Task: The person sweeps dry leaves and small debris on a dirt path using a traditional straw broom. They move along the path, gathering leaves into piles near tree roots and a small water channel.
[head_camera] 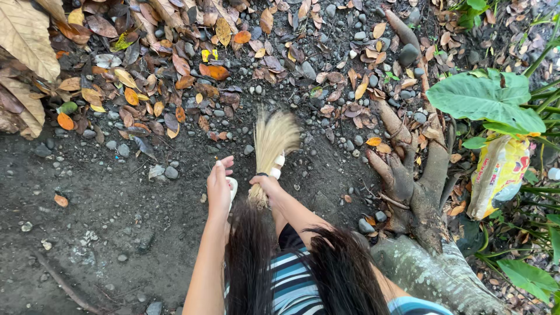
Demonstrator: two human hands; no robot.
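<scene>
Right hand (263, 185) clamps the tan straw hand broom (273, 146) at its bound neck. Left hand (219, 189) wraps a small white object (232, 188) (kind unclear), over dark gravelly soil (116, 198).

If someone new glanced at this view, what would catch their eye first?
Most likely the straw broom at centre, fanned over dark gravelly soil, gripped by the right hand, with the left hand beside it holding something small and white. Next, the fallen leaves heaped at upper left, and the big green leaf above gnarled tree roots at right.

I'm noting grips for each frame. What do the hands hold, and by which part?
The right hand grips a straw hand broom at its bound neck. The left hand holds something small and white.
</scene>
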